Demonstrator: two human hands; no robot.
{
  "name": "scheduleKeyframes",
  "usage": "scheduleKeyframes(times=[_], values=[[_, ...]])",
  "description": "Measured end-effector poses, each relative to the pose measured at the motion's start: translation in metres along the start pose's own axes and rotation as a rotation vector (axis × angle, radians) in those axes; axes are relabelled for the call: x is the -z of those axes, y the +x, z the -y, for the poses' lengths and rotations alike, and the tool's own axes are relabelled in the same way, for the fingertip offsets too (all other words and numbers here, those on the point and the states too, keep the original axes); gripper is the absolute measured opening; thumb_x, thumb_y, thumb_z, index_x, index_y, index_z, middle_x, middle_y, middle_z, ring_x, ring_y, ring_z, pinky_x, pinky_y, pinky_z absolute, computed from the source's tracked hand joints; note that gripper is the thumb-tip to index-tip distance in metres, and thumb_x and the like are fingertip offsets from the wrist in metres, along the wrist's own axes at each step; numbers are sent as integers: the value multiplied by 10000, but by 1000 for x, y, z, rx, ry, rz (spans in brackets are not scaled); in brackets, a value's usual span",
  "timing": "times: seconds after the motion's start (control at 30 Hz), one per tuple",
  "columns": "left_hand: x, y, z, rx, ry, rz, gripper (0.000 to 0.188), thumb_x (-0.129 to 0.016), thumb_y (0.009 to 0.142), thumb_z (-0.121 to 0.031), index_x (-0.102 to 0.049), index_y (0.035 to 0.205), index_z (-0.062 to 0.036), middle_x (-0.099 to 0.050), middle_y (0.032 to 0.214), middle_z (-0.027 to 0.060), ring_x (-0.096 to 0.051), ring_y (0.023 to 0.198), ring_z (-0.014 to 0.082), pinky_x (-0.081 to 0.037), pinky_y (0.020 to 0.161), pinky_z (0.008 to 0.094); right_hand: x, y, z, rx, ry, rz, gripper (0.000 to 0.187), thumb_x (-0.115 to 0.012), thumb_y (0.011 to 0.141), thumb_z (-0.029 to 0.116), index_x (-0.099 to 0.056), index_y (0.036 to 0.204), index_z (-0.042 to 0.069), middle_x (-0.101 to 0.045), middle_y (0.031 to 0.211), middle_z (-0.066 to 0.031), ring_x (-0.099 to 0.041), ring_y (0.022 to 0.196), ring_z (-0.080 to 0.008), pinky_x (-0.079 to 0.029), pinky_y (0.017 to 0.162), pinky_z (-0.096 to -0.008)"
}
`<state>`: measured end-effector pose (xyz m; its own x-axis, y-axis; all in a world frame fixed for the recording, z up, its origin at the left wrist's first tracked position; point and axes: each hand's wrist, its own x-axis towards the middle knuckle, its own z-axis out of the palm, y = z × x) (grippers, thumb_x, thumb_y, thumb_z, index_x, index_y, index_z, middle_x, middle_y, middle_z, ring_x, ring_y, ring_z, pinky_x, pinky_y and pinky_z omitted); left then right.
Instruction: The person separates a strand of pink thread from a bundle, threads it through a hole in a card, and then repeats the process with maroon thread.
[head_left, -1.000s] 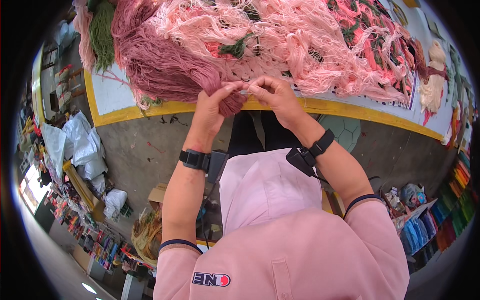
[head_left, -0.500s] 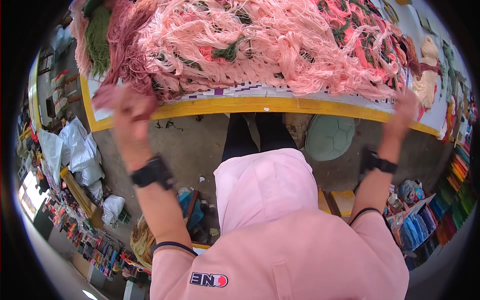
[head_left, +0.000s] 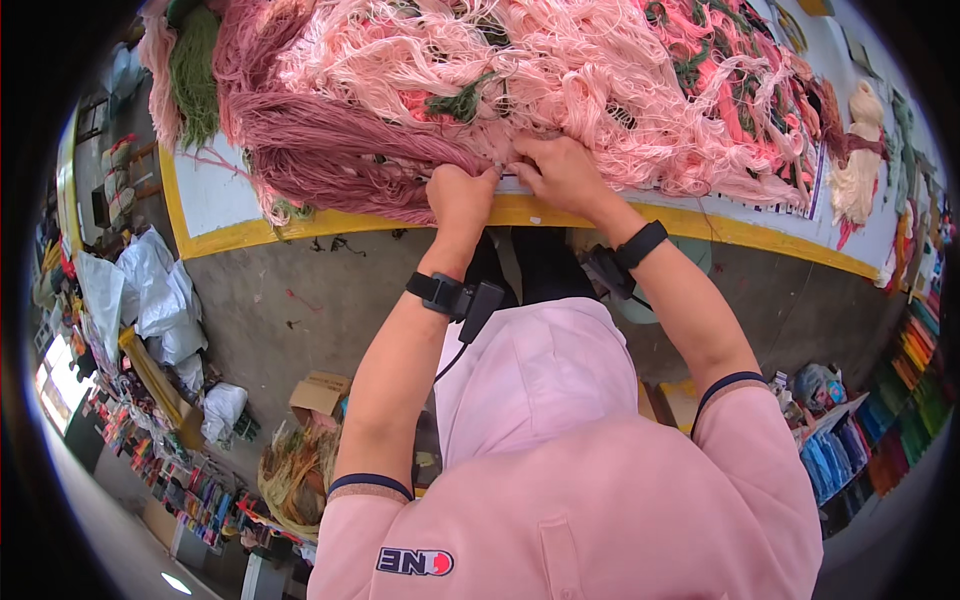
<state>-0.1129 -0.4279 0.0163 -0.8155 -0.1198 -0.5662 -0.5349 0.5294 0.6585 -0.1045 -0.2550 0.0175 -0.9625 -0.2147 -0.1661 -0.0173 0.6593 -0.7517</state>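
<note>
A thick hank of mauve yarn [head_left: 340,150] lies across the near left of the table, its right end drawn together at the middle. My left hand [head_left: 463,200] is closed on that gathered end, thumb pointing up. Close by on the right, my right hand [head_left: 568,178] has thumb and fingers bent in a pinch against the pale pink yarn [head_left: 590,75]. What sits between those fingertips is too small to make out. The pink yarn forms a broad loose heap behind both hands, with dark green strands [head_left: 460,103] running through it.
The table has a yellow edge [head_left: 220,240] right before me. Green yarn [head_left: 193,75] hangs at its far left, a cream hank [head_left: 857,150] on the right. White plastic bags [head_left: 160,300] lie on the floor to the left, and a cardboard box [head_left: 320,393] stands nearer.
My hands were wide apart and blurred; now they meet at the table's front middle. The mauve yarn has come across from the left to my left hand.
</note>
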Motion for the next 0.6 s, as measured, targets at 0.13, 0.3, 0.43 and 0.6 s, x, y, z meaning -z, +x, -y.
scheduleKeyframes(times=[0.13, 0.3, 0.43, 0.6], values=[[0, 4, 3, -64, 74, -1, 329, -743, 751, -197, -633, 600, 73, -643, 597, 157, -657, 546, 228, -498, 524, 372, 2, 1, 6, 39, -4, -24, 124, -658, 840, 192, -621, 863, 76, -618, 699, -180, -620, 687, -392, -488, 622, -472], [20, 3, -1, 213, -383, 309, 204, -669, 827, -116, -625, 692, 31, -599, 595, 78, -636, 537, 175, -469, 447, 311, 4, 2, 9, 50, -17, -32, 108, -646, 843, 197, -632, 855, 90, -621, 685, -169, -626, 673, -384, -490, 597, -479], [23, 1, -8, 329, -684, 417, 76, -591, 882, -35, -598, 829, 19, -536, 576, 21, -594, 481, 147, -427, 389, 253, 1, 3, 11, 59, -61, -39, 96, -631, 851, 200, -639, 866, 106, -633, 696, -154, -629, 660, -382, -488, 577, -487], [17, 7, -12, 257, -400, 361, 155, -651, 852, -71, -599, 731, 10, -551, 575, 32, -574, 496, 143, -453, 430, 268, 0, 4, 11, 50, -79, 14, 112, -628, 855, 196, -629, 894, 91, -636, 725, -177, -627, 690, -399, -486, 599, -495]])
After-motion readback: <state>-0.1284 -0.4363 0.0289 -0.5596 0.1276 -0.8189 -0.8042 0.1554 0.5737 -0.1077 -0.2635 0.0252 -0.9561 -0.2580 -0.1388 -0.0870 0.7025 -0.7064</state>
